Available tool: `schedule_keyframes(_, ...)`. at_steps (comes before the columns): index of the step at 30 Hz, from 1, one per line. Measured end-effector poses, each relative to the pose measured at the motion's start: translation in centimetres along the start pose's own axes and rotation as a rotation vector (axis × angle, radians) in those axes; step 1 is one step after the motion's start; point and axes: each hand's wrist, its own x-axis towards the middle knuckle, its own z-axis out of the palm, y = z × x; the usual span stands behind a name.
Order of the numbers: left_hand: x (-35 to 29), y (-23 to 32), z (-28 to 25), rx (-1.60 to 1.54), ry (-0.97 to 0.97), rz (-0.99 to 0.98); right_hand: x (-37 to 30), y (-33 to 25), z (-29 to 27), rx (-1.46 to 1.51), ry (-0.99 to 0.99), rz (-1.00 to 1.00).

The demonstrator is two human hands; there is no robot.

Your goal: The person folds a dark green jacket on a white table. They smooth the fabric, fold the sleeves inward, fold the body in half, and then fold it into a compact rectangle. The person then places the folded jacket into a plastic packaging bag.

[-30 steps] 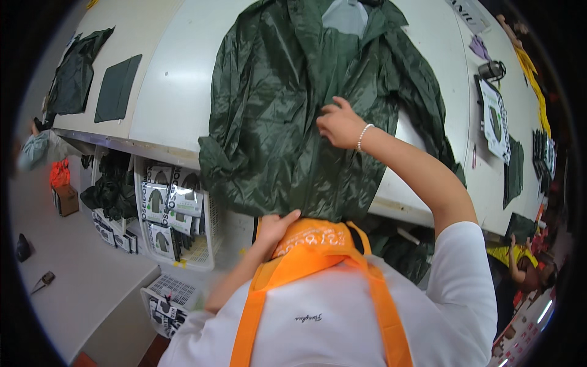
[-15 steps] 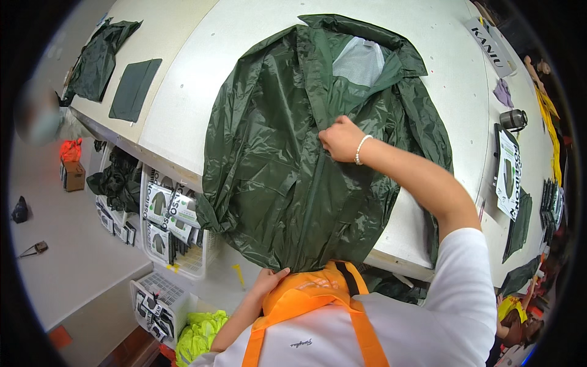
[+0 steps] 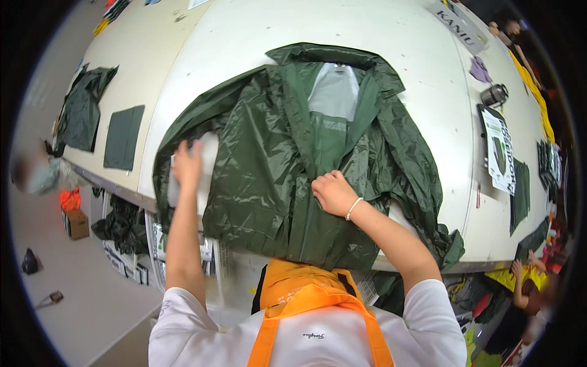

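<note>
A dark green rain jacket lies spread face up on the white table, its collar at the far side and its hem over the near edge. Its neck is open and shows a pale mesh lining. My right hand is closed on the front placket, fingers curled over it near the middle. Out to the left, my left hand is open, thumb and fingers apart, in the gap between the jacket's body and its left-lying sleeve. The fingertips are nearest that sleeve; whether they touch it I cannot tell.
On the table, a folded green piece and another garment lie left. A dark metal flask, purple cloth and a packaged garment lie right. Another person's hand shows at the right edge.
My left hand has left the hem and reached up to the sleeve on the left. That sleeve now lies out from the body. My right hand has slid lower along the placket.
</note>
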Motion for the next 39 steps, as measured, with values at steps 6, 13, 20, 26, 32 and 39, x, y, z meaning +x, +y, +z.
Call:
schedule_keyframes(6,1.6,17.3,0.8,-0.234,-0.273,0.257,1.2,0.9,-1.5,0.24,0.302,0.232)
schedule_keyframes(13,6.8,24.0,10.8,-0.905,-0.661,-0.127,4.1,19.8,-3.4,0.61,0.902,1.107)
schedule_keyframes(20,6.7,32.4,10.1,-1.105,-0.4,0.369,13.1,20.1,-12.4,1.019,1.049,1.066)
schedule_keyframes(26,4.8,35.8,18.4,-0.739,-0.47,0.47,18.8,23.4,-5.6,0.119,0.257,0.944)
schedule_keyframes(32,9.0,32.2,23.9,-0.915,-0.875,0.356,15.8,16.6,-5.3,0.11,0.463,0.44)
schedule_keyframes(39,9.3,31.9,23.6,-1.07,-0.976,0.3,5.7,2.2,0.0,0.203,-0.056,0.494)
